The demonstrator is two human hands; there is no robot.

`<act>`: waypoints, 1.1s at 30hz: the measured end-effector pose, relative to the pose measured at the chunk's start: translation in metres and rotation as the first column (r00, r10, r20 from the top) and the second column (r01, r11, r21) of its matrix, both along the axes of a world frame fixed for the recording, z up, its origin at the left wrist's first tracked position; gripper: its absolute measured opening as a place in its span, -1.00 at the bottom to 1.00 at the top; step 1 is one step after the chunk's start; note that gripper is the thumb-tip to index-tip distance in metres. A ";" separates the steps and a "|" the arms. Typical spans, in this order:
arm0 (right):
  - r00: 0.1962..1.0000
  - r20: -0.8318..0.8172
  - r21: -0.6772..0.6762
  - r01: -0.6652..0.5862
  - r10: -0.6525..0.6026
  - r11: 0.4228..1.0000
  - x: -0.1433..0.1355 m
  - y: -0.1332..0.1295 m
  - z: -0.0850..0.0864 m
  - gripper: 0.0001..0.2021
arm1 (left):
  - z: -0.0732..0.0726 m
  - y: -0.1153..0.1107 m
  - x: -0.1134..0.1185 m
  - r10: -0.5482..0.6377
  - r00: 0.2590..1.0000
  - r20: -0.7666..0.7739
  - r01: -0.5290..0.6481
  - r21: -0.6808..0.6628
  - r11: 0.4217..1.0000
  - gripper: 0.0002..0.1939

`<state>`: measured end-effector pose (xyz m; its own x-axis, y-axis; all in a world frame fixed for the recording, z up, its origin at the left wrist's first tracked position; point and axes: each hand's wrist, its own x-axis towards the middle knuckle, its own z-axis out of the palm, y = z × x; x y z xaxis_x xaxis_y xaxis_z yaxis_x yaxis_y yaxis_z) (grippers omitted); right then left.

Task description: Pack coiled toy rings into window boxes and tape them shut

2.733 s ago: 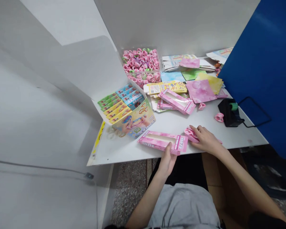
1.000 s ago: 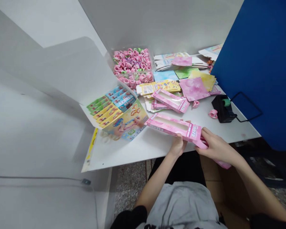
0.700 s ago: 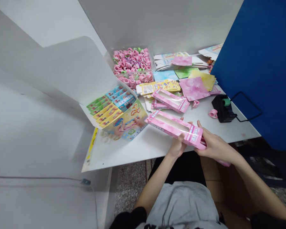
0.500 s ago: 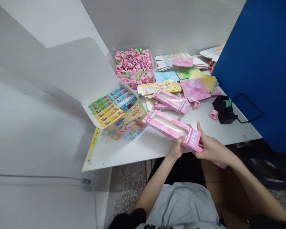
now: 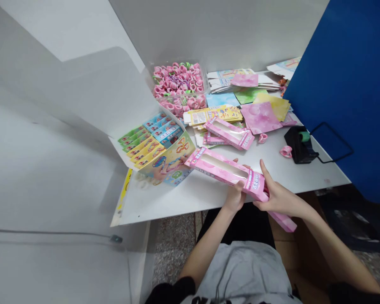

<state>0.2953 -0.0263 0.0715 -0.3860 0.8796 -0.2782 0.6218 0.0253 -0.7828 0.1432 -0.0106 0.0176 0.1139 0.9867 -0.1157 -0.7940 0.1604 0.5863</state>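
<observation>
Left hand gripping pink box, right hand pinching pink strip, more strip visible than before

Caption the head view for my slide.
Left hand holding a pink box, right hand gripping a pink strip at the box's end.

Soft, cool light spreads evenly over the tabletop; a crisp-edged grey shadow crosses the white wall at ten o'clock. Toward four o'clock it grows dim. Pale sheen marks the pink box; its small print smears. Wide-angle stretch distorts the margins.
</observation>
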 end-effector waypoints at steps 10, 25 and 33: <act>0.983 0.183 0.107 -0.053 0.033 0.993 -0.003 0.000 0.002 0.12 | -0.005 -0.002 0.006 -0.003 0.999 0.033 0.007 -0.139 0.990 -0.18; 0.983 0.182 0.213 -0.041 0.001 0.976 -0.008 0.002 -0.014 0.18 | -0.006 -0.009 0.003 -0.022 0.999 0.036 0.024 -0.057 0.998 -0.15; 0.977 0.213 0.445 -0.082 -0.016 0.892 -0.008 -0.001 -0.017 0.28 | -0.019 -0.013 0.006 -0.051 0.999 -0.007 0.050 -0.092 0.994 -0.24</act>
<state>0.2875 -0.0278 0.0545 -0.3945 0.9165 0.0670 0.7600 0.3664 -0.5368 0.1494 -0.0235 -0.0016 0.1617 0.9648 -0.2072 -0.7784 0.2538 0.5742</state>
